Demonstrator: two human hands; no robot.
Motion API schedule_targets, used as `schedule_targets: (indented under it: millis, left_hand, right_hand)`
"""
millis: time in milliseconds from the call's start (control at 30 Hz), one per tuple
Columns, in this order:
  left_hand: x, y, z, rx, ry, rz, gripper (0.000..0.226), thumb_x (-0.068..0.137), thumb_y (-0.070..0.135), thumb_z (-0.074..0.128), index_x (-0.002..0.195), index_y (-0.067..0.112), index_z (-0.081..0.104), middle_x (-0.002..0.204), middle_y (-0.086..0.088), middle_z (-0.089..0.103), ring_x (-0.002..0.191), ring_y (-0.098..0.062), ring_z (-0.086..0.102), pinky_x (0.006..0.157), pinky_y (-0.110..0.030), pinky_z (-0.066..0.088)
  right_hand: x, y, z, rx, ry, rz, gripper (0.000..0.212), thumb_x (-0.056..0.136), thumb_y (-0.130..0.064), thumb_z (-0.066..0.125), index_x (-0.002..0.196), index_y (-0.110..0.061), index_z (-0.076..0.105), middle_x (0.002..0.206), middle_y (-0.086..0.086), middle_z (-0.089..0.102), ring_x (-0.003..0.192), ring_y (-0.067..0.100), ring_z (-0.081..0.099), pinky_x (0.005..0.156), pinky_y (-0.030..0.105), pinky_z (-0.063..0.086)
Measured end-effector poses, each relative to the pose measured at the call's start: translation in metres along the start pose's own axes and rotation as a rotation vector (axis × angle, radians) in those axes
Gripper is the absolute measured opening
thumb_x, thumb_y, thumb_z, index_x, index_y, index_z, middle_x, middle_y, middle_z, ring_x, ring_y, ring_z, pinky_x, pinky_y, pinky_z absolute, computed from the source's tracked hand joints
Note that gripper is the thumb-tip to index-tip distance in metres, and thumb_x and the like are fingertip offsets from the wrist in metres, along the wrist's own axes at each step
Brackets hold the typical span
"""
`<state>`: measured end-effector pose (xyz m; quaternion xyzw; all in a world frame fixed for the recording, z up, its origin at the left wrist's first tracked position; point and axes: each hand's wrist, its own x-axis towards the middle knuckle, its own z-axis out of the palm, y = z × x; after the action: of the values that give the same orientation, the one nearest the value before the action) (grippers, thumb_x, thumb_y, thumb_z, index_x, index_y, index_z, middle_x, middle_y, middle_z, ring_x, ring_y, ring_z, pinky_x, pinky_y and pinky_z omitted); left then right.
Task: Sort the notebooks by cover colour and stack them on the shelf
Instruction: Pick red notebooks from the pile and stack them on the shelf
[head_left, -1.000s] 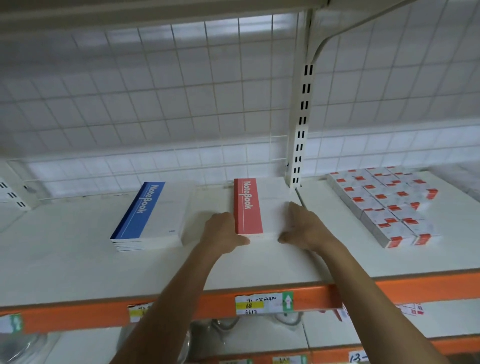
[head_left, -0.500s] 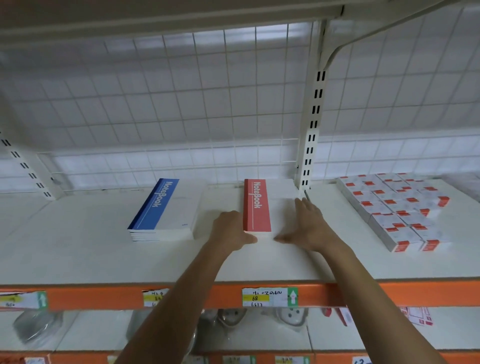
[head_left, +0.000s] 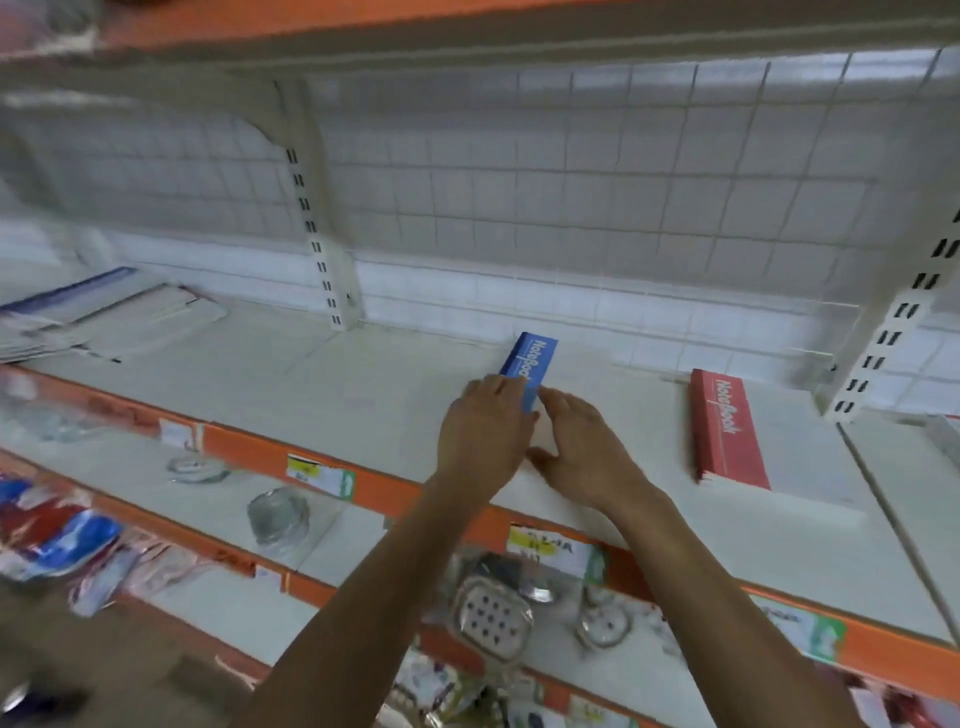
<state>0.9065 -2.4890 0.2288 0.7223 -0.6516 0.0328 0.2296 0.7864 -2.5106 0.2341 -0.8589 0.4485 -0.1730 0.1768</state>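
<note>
Both the left hand (head_left: 483, 431) and the right hand (head_left: 584, 449) are laid with straight fingers on the blue stack (head_left: 531, 358) on the shelf (head_left: 363, 384), nothing being gripped, so notebooks may be skewed by uneven pushing.

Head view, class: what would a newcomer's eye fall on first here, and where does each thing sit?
Mid-shelf, the left hand touches the spine of the blue notebook stack, and the right hand rests flat on its white cover. To their right lies the red notebook stack, apart from the blue one. At the far left of the white shelf sits a blurred loose pile of notebooks.
</note>
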Motion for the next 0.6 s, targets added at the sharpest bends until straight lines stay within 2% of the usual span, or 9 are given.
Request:
schedule_targets:
  millis: [67, 200, 433, 600]
  left_hand:
    - [-0.009, -0.044, -0.017, 0.017, 0.018, -0.057, 0.043, 0.096, 0.031, 0.048, 0.133, 0.010, 0.049, 0.132, -0.011, 0.053, 0.122, -0.028, 0.047, 0.096, -0.036, 0.040]
    - [-0.029, -0.138, -0.049, 0.070, 0.010, -0.169, 0.047, 0.097, 0.037, 0.044, 0.136, 0.012, 0.045, 0.136, -0.008, 0.050, 0.127, -0.027, 0.042, 0.100, -0.038, 0.038]
    - [-0.060, -0.276, -0.092, 0.079, 0.032, -0.329, 0.047, 0.097, 0.038, 0.045, 0.136, 0.013, 0.046, 0.135, -0.007, 0.052, 0.125, -0.025, 0.045, 0.101, -0.036, 0.039]
    - [-0.060, -0.351, -0.112, 0.078, 0.060, -0.394, 0.045, 0.096, 0.037, 0.048, 0.135, 0.013, 0.046, 0.135, -0.007, 0.052, 0.125, -0.024, 0.047, 0.100, -0.036, 0.041]
  right_hand:
    - [0.018, -0.040, 0.025, 0.013, -0.008, -0.044, 0.066, 0.090, -0.020, 0.058, 0.146, -0.009, 0.025, 0.149, 0.010, 0.033, 0.137, 0.025, 0.030, 0.112, 0.031, 0.024]
    - [0.051, -0.121, 0.079, 0.012, -0.057, -0.124, 0.066, 0.091, -0.018, 0.054, 0.147, -0.007, 0.020, 0.153, 0.009, 0.027, 0.140, 0.024, 0.023, 0.113, 0.029, 0.017]
    - [0.101, -0.237, 0.167, 0.073, -0.105, -0.156, 0.060, 0.091, -0.019, 0.052, 0.145, -0.008, 0.027, 0.149, 0.010, 0.035, 0.136, 0.028, 0.032, 0.109, 0.033, 0.029]
    - [0.143, -0.296, 0.213, 0.064, -0.143, -0.195, 0.060, 0.091, -0.017, 0.053, 0.145, -0.010, 0.028, 0.149, 0.010, 0.036, 0.135, 0.028, 0.033, 0.108, 0.034, 0.031]
